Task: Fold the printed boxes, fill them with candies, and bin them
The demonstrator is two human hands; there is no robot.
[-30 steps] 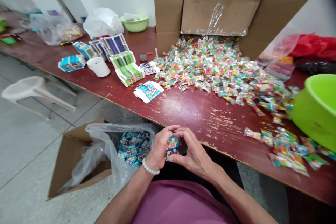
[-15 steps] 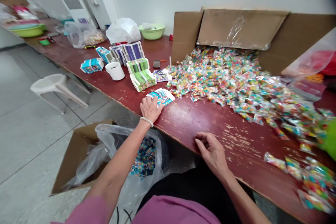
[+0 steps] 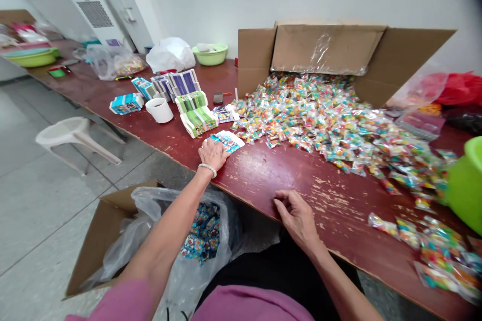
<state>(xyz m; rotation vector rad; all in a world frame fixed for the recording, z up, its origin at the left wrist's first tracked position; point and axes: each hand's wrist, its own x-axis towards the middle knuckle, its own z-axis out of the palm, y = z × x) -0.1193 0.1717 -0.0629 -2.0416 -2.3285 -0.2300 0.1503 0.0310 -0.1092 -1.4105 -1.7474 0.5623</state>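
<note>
My left hand (image 3: 212, 154), with a beaded bracelet at the wrist, lies over the near end of a flat blue-and-white printed packet (image 3: 230, 142) on the table, its fingers bent onto it. The fingertips are partly hidden. Near the table's front edge rests my right hand (image 3: 297, 214), its fingers loosely curled with nothing visible in them. A large heap of clear-wrapped colourful candies (image 3: 312, 115) spreads beyond both hands. Just past the left hand stand strapped stacks of green printed cartons (image 3: 196, 114) and purple ones (image 3: 184, 83).
Below the table, a clear bag (image 3: 226, 246) of small blue packets stands beside an open cardboard box (image 3: 88, 246). A white stool (image 3: 70, 135) is at left. On the red-brown table (image 3: 256, 180) are a white cup (image 3: 159, 110), a candy carton (image 3: 312, 50) and a green tub (image 3: 469, 188).
The camera view has shifted slightly, bringing more of the green tub at the right into sight. Both hands keep nearly the same places and poses on the table.
</note>
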